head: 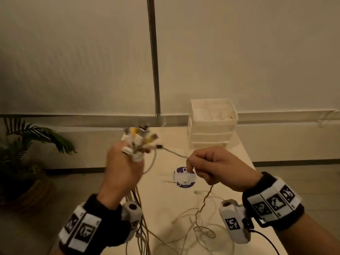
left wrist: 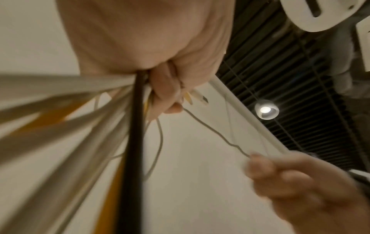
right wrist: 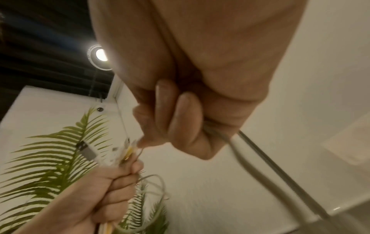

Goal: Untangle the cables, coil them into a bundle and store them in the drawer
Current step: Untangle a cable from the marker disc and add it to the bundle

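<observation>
My left hand (head: 125,168) is raised over the table's left side and grips a bunch of cables (head: 139,223) near their plug ends (head: 137,140), which stick up above the fist. In the left wrist view the white, yellow and black cables (left wrist: 132,126) fan out from that fist (left wrist: 166,88). My right hand (head: 207,164) pinches one thin cable (head: 174,153) that runs from the plug cluster to its fingers and then drops to the table. The right wrist view shows this cable (right wrist: 258,150) leaving the curled fingers (right wrist: 180,120). The white drawer unit (head: 211,126) stands at the table's far right.
Loose cable loops (head: 200,230) lie on the white table (head: 239,155) near its front edge. A round purple sticker (head: 184,176) is at the table's middle. A potted palm (head: 27,144) stands on the floor to the left. A wall with a vertical strip is behind.
</observation>
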`<state>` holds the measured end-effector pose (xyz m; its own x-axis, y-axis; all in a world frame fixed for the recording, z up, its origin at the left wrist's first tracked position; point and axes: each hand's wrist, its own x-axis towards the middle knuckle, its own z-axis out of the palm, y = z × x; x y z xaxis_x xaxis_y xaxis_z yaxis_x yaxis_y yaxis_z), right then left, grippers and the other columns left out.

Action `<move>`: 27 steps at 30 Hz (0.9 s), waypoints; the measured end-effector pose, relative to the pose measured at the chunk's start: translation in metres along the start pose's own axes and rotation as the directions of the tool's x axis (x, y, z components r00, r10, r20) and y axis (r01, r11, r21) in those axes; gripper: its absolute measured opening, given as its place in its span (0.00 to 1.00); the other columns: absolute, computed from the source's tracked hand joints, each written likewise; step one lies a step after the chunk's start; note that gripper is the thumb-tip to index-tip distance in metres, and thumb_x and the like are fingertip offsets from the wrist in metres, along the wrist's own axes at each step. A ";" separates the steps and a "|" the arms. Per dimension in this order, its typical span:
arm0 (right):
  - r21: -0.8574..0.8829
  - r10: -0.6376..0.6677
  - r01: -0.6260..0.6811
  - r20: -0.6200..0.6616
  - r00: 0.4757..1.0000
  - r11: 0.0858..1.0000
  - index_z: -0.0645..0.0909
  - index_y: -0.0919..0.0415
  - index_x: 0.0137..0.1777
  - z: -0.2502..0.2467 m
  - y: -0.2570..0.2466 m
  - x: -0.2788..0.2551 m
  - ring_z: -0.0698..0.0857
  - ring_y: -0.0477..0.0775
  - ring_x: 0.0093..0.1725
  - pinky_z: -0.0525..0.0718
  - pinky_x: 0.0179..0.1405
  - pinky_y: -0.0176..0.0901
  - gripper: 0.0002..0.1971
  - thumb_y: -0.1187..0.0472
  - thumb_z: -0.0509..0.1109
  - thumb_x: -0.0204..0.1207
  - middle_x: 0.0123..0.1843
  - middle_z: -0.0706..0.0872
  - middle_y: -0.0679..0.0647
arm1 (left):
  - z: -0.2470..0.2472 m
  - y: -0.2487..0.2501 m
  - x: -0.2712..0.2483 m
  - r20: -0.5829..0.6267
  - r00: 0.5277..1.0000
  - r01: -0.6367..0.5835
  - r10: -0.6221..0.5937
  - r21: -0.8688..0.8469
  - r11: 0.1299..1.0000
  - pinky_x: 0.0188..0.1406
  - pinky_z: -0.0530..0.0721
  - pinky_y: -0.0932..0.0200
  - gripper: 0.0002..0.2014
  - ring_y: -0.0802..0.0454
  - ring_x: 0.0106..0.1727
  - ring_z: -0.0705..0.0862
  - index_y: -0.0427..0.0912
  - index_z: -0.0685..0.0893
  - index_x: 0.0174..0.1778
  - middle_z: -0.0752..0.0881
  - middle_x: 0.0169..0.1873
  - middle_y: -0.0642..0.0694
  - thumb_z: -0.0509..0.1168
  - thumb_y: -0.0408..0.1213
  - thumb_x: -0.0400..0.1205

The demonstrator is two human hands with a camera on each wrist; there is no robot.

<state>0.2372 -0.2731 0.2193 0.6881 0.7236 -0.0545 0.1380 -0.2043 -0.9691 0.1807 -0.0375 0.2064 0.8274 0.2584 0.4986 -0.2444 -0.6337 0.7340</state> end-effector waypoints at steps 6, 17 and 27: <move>-0.043 0.034 -0.038 -0.106 0.994 0.998 0.82 0.69 0.42 -0.017 0.019 -0.007 0.63 0.49 0.25 0.61 0.26 0.41 0.14 0.62 0.60 0.85 0.25 0.68 0.52 | -0.033 -0.033 0.021 -0.252 0.898 0.320 -0.359 -0.184 0.929 0.29 0.74 0.52 0.12 0.43 0.31 0.79 0.48 0.84 0.34 0.82 0.27 0.48 0.64 0.42 0.84; -0.242 -0.138 0.113 -0.089 0.986 0.964 0.84 0.53 0.37 -0.004 -0.031 0.028 0.69 0.44 0.24 0.71 0.26 0.35 0.16 0.61 0.60 0.85 0.23 0.73 0.45 | 0.016 0.025 -0.001 0.155 0.969 -0.212 0.194 0.104 0.972 0.34 0.81 0.47 0.09 0.47 0.34 0.85 0.38 0.88 0.40 0.89 0.34 0.45 0.62 0.32 0.76; -0.089 -0.138 0.135 -0.021 0.990 0.987 0.85 0.65 0.48 -0.021 -0.001 0.015 0.70 0.50 0.27 0.70 0.27 0.38 0.12 0.62 0.61 0.85 0.28 0.78 0.53 | -0.001 0.017 0.016 -0.136 0.990 -0.022 0.026 0.037 0.999 0.31 0.77 0.56 0.21 0.55 0.32 0.81 0.57 0.80 0.31 0.83 0.29 0.55 0.63 0.25 0.82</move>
<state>0.2626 -0.2755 0.2247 0.6774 0.7308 0.0845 0.2924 -0.1621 -0.9425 0.1889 -0.0432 0.2275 0.7441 0.3384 0.5759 -0.2433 -0.6657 0.7055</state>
